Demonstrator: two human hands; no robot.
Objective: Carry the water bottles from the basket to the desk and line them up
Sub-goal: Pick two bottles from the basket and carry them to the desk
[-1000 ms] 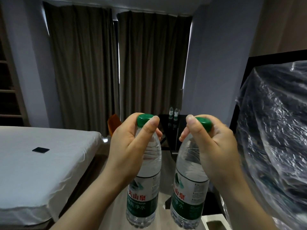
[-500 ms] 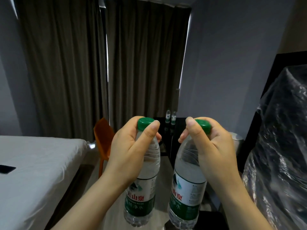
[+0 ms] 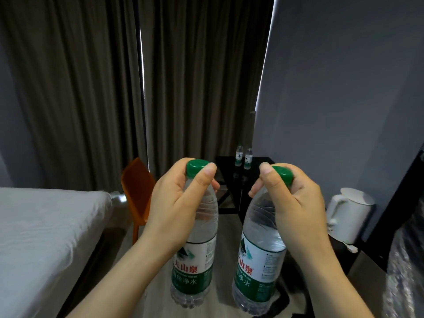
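two water bottles were held in the air in front of the person, one in each hand, above the floor and short of the dark desk; the left bottle was gripped by the left hand at the neck, the fingers curled round it and the thumb pressed against the side of its green cap; its long axis was kept almost vertical, cap up and base down, with the label turned toward the camera; the right bottle was gripped in the same way by the right hand, the fingers wrapped over the neck and the green cap, the thumb laid across the front; its long axis was tilted, the cap pointed up and to the right and the base swung down toward the left; the two bottles were kept apart, with a gap between them; farther off, two small bottles were seen upright and just beside each other on the desk, near the curtains; an orange chair was set between the desk and a white bed; a white kettle was seen at the right.
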